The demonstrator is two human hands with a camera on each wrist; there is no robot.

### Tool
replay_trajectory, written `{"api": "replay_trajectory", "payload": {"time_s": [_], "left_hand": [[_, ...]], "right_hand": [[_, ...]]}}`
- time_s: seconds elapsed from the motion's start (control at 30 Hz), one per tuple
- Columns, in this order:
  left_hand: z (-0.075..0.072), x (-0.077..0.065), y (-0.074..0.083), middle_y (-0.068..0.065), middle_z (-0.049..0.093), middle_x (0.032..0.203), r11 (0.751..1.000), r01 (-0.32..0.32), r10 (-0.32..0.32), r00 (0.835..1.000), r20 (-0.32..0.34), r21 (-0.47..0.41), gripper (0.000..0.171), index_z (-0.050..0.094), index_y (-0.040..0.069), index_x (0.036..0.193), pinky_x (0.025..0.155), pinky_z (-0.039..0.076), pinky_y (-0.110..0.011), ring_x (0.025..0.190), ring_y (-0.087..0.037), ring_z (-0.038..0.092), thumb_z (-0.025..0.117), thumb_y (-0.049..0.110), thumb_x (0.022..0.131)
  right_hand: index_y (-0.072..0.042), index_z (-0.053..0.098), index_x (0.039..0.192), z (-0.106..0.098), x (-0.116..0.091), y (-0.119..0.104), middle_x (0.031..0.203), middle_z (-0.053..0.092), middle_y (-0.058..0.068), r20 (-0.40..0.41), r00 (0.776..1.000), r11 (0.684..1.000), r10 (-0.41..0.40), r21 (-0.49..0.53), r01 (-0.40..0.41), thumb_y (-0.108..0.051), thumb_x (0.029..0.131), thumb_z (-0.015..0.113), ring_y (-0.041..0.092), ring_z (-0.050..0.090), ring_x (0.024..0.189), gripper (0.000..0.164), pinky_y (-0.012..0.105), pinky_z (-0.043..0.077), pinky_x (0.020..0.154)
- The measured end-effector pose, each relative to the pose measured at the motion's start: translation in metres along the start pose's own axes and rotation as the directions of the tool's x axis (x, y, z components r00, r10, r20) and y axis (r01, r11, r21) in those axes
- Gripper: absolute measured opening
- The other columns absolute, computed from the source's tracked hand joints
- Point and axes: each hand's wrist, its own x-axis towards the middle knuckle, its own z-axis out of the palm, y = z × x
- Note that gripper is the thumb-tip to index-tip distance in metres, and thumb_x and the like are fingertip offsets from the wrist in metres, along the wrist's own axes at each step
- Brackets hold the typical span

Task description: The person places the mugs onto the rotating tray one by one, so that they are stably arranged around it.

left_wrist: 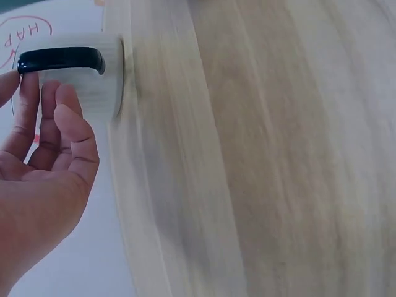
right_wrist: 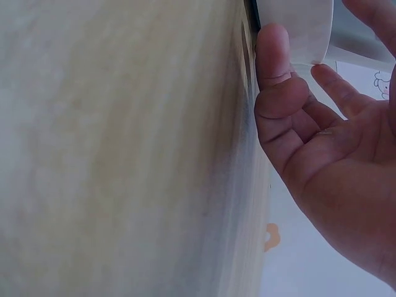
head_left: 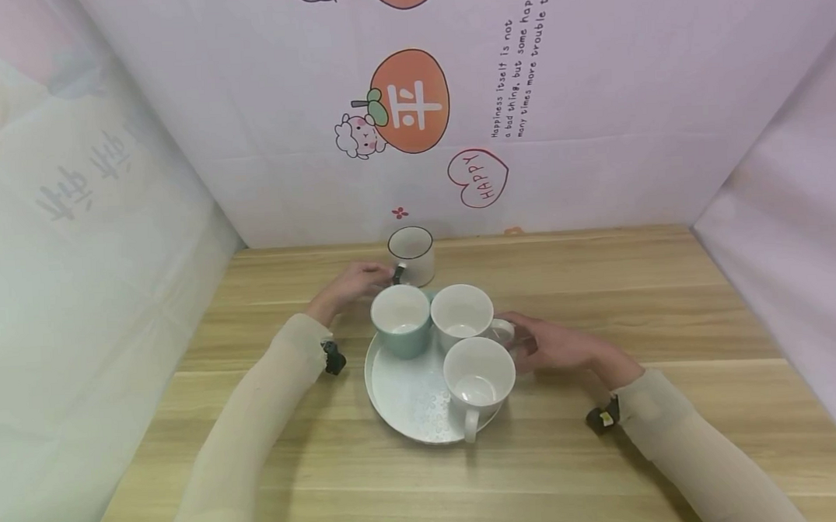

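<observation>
My left hand (head_left: 356, 283) pinches the black handle (left_wrist: 62, 57) of a white mug (head_left: 418, 262) with thumb and forefinger. The mug has a dark rim and stands upright on the table behind a round white plate (head_left: 406, 405). On the plate are a pale teal cup (head_left: 403, 341) at the left, a white cup (head_left: 461, 314) at the back right and another white cup (head_left: 480, 375) in front. The right hand (head_left: 558, 344) rests beside the two white cups, near the back one's handle. In the right wrist view its fingers are loosely bent, one touching white crockery.
The wooden table (head_left: 313, 437) ends at a white patterned cloth backdrop (head_left: 303, 196). Cloth walls also enclose both sides. A small black device (head_left: 333, 358) is strapped to the left wrist, and another (head_left: 603, 416) to the right wrist.
</observation>
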Motion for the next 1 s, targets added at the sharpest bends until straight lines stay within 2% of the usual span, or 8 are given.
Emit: {"api": "replay_trajectory", "payload": {"time_s": [0.2,0.37,0.5,0.6,0.8,1.0], "left_hand": [[0.000,0.001,-0.003,-0.018,0.059,0.138,0.995,0.023,-0.023,1.000,-0.002,-0.099,0.043,0.056,0.005,0.136,0.112,0.045,-0.049,0.128,-0.035,0.056,0.054,0.032,0.103],[0.005,0.003,-0.001,-0.016,0.060,0.138,0.993,0.035,-0.037,0.999,-0.017,-0.114,0.045,0.058,0.007,0.135,0.111,0.045,-0.048,0.129,-0.033,0.056,0.061,0.034,0.099],[0.008,0.004,0.001,-0.015,0.064,0.132,0.991,0.037,-0.040,0.999,-0.022,-0.132,0.040,0.063,0.005,0.129,0.106,0.050,-0.042,0.121,-0.027,0.061,0.065,0.029,0.097],[0.009,0.004,0.002,-0.015,0.066,0.128,0.991,0.027,-0.030,0.999,-0.018,-0.128,0.037,0.065,0.003,0.126,0.103,0.052,-0.038,0.116,-0.024,0.063,0.065,0.027,0.097],[0.007,0.003,0.002,-0.016,0.065,0.130,0.993,0.018,-0.019,1.000,-0.010,-0.117,0.039,0.062,0.002,0.130,0.103,0.052,-0.038,0.117,-0.025,0.063,0.063,0.026,0.099],[0.004,0.004,0.001,-0.013,0.066,0.121,0.990,0.026,-0.028,0.999,-0.016,-0.137,0.039,0.063,0.003,0.129,0.094,0.055,-0.032,0.101,-0.018,0.061,0.060,0.029,0.100]], "right_hand": [[-0.022,0.028,0.155,-0.001,0.000,0.000,0.133,0.061,0.018,-0.004,1.000,1.000,0.006,-0.021,-0.006,-0.020,0.087,0.078,0.028,0.067,0.114,0.084,0.033,0.055,0.092],[-0.022,0.028,0.154,-0.001,0.000,-0.002,0.132,0.062,0.018,-0.004,1.000,1.000,0.011,-0.024,-0.011,-0.021,0.087,0.078,0.028,0.067,0.113,0.084,0.033,0.056,0.091],[-0.022,0.029,0.154,-0.001,0.000,-0.001,0.132,0.062,0.018,-0.003,1.000,1.000,0.009,-0.026,-0.009,-0.021,0.087,0.078,0.028,0.067,0.113,0.084,0.034,0.056,0.091],[-0.023,0.029,0.154,-0.001,0.000,0.000,0.132,0.062,0.018,-0.005,1.000,1.000,0.008,-0.029,-0.008,-0.021,0.087,0.078,0.027,0.067,0.113,0.084,0.033,0.056,0.092],[-0.024,0.028,0.155,0.000,0.000,0.000,0.133,0.061,0.018,-0.006,1.000,1.000,0.011,-0.022,-0.011,-0.020,0.087,0.078,0.028,0.067,0.114,0.085,0.034,0.055,0.092],[-0.023,0.028,0.154,0.000,-0.001,-0.003,0.132,0.062,0.018,-0.008,1.000,1.000,0.011,-0.024,-0.011,-0.020,0.086,0.078,0.028,0.067,0.113,0.084,0.033,0.056,0.091]]}}
